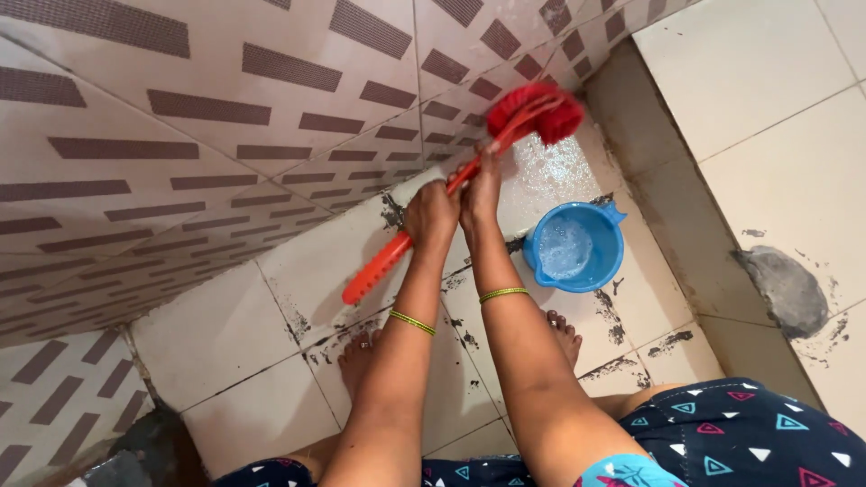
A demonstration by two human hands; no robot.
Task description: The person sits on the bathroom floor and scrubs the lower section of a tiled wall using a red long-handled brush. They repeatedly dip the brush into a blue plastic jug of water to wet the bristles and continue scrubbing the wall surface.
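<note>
Both my hands grip a red long-handled scrubbing brush (424, 221). My left hand (430, 215) holds the handle lower down, my right hand (481, 191) holds it higher, closer to the head. The red bristle head (538, 112) presses on the wet floor where it meets the patterned wall tiles (225, 117). A thin bangle sits on each of my wrists. My bare feet (564, 334) stand on the white floor tiles (225, 334) below my arms.
A blue plastic mug (574, 246) with soapy water stands on the floor just right of my right arm. A grey patch (787, 289) marks the white tiles on the right. Dark stains run along the floor grout. A dark drain corner (144, 446) lies bottom left.
</note>
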